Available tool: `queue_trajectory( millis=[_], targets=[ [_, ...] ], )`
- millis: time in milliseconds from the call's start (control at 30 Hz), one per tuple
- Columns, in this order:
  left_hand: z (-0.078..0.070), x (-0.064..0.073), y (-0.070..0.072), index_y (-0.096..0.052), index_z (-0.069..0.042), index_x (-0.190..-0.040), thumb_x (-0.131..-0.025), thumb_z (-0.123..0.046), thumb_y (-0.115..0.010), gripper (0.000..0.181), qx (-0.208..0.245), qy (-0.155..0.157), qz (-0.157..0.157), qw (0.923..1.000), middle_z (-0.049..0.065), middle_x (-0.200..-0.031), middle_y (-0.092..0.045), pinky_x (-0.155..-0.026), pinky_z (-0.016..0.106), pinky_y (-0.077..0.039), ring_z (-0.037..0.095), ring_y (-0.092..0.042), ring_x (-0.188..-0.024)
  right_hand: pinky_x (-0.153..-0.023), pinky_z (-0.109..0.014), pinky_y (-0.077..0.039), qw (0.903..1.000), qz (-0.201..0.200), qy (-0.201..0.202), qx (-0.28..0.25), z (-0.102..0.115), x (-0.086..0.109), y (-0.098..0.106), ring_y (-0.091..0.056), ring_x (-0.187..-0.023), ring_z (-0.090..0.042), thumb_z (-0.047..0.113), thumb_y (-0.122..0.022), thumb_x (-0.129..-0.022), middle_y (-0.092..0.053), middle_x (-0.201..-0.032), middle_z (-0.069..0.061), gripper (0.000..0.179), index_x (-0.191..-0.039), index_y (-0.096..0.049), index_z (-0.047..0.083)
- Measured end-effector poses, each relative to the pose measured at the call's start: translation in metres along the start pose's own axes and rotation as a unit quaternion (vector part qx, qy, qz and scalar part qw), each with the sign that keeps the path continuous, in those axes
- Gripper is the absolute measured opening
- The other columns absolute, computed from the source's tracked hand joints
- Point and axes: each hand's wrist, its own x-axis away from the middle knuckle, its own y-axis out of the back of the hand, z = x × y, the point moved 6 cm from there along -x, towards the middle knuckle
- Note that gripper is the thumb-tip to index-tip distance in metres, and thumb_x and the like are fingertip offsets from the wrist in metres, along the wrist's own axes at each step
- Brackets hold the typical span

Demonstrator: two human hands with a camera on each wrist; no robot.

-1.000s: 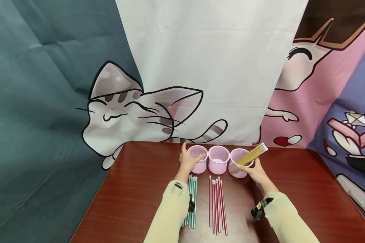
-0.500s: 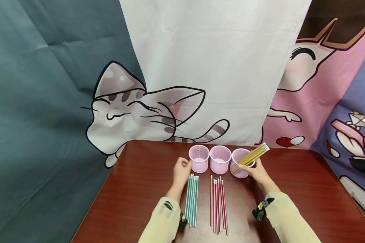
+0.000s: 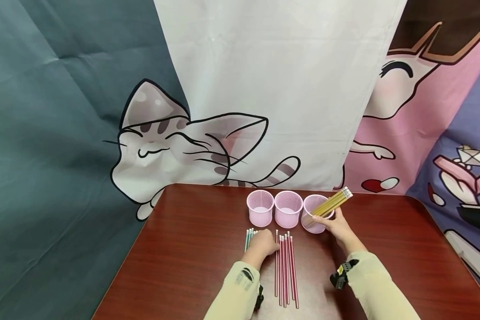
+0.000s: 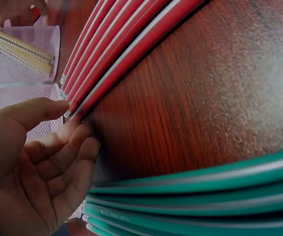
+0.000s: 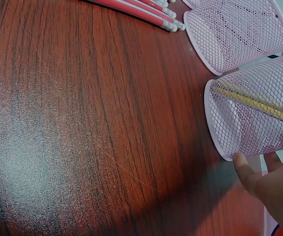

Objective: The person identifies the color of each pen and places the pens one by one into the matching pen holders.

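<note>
My left hand point(image 3: 262, 243) is at the upper end of the pink pencils point(image 3: 285, 271). In the left wrist view its thumb and forefinger pinch the eraser end of the nearest pink pencil point(image 4: 112, 69); the other fingers are curled. Below that hand lie green pencils point(image 4: 190, 196), partly hidden by hand and sleeve in the head view. With thumb and fingers curved about its side, my right hand point(image 3: 341, 230) holds the right-hand pink mesh cup point(image 3: 310, 204). Several yellow pencils point(image 3: 331, 204) lean in that cup, erasers upward to the right.
A left pink mesh cup point(image 3: 260, 218) and a middle pink mesh cup point(image 3: 289, 218) stand in line with the right one, near the back edge of the brown wooden table point(image 3: 192, 249). A printed cloth point(image 3: 288, 89) hangs behind the table.
My left hand let go of the left cup, drew back towards the green pencils, then crossed right over them to the pink pencils. The right hand stays at its cup.
</note>
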Motion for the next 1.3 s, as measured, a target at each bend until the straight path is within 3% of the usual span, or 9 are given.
queue_trajectory(
  millis=[200,300,433,700,867,1000,1167,1300],
  targets=[
    [0.001,-0.002,-0.003,-0.062,-0.007,-0.069,-0.07,-0.031,-0.076,0.028,0.008,0.003,0.008,0.9999,0.007,-0.072,-0.063,-0.057,0.035,-0.047,0.021,-0.057,-0.061,-0.076,-0.017,-0.045,0.9997,0.009,0.02,-0.004,-0.02,-0.012,0.004,-0.052,-0.091,-0.003,0.023,-0.075,-0.077,-0.042,-0.12,-0.013,0.088,-0.139,-0.013,0.01],
    [0.0,-0.003,-0.003,-0.062,-0.006,-0.07,-0.069,-0.031,-0.076,0.029,0.01,0.006,0.01,0.9999,0.007,-0.072,-0.063,-0.057,0.035,-0.047,0.021,-0.056,-0.06,-0.075,-0.018,-0.046,0.9991,0.006,0.025,-0.034,-0.034,-0.021,0.009,-0.055,-0.089,-0.004,0.024,-0.078,-0.074,-0.046,-0.112,-0.004,0.085,-0.136,-0.02,0.016],
    [-0.003,-0.003,-0.002,-0.063,-0.006,-0.07,-0.068,-0.032,-0.077,0.029,-0.002,0.013,0.009,0.9999,0.008,-0.073,-0.064,-0.059,0.034,-0.048,0.022,-0.059,-0.063,-0.074,-0.021,-0.048,0.9964,0.02,0.044,-0.07,-0.04,-0.026,0.011,-0.057,-0.088,-0.008,0.025,-0.081,-0.07,-0.048,-0.11,-0.006,0.089,-0.136,-0.022,0.015],
    [-0.002,-0.005,-0.008,-0.063,-0.008,-0.067,-0.064,-0.036,-0.08,0.033,-0.008,0.03,0.006,0.9995,0.007,-0.072,-0.065,-0.059,0.033,-0.046,0.021,-0.058,-0.062,-0.075,-0.021,-0.048,0.9976,0.015,0.022,-0.063,-0.051,-0.034,0.012,-0.058,-0.089,-0.006,0.035,-0.083,-0.064,-0.042,-0.117,-0.011,0.095,-0.135,-0.021,0.02],
    [0.0,-0.005,-0.01,-0.063,-0.007,-0.068,-0.062,-0.039,-0.081,0.037,-0.015,0.04,0.0,0.9991,0.007,-0.071,-0.064,-0.058,0.033,-0.047,0.022,-0.06,-0.063,-0.075,-0.02,-0.048,0.9974,0.016,0.022,-0.067,-0.049,-0.033,0.011,-0.057,-0.089,-0.005,0.035,-0.083,-0.064,-0.043,-0.116,-0.009,0.096,-0.136,-0.021,0.02],
    [0.001,-0.005,-0.01,-0.064,-0.006,-0.07,-0.061,-0.041,-0.082,0.04,-0.012,0.05,-0.002,0.9987,0.008,-0.073,-0.065,-0.059,0.033,-0.047,0.024,-0.061,-0.067,-0.076,-0.02,-0.047,0.9982,0.018,0.023,-0.053,-0.037,-0.025,0.008,-0.056,-0.091,-0.005,0.027,-0.08,-0.071,-0.045,-0.114,-0.006,0.089,-0.137,-0.021,0.018],
    [0.0,-0.004,-0.01,-0.064,-0.007,-0.07,-0.061,-0.042,-0.082,0.04,-0.013,0.05,-0.002,0.9986,0.007,-0.074,-0.066,-0.059,0.033,-0.047,0.023,-0.062,-0.067,-0.081,-0.021,-0.044,0.9995,0.017,0.011,-0.026,-0.019,-0.013,0.002,-0.054,-0.093,-0.006,0.022,-0.074,-0.078,-0.042,-0.122,-0.014,0.086,-0.14,-0.015,0.013],
    [-0.001,-0.002,-0.007,-0.064,-0.006,-0.071,-0.061,-0.042,-0.082,0.041,-0.006,0.049,-0.006,0.9987,0.008,-0.074,-0.065,-0.059,0.033,-0.047,0.023,-0.061,-0.067,-0.077,-0.021,-0.046,0.9987,0.021,0.018,-0.042,-0.026,-0.016,0.005,-0.056,-0.089,-0.004,0.019,-0.074,-0.078,-0.047,-0.116,-0.009,0.078,-0.136,-0.021,0.017]
  ],
)
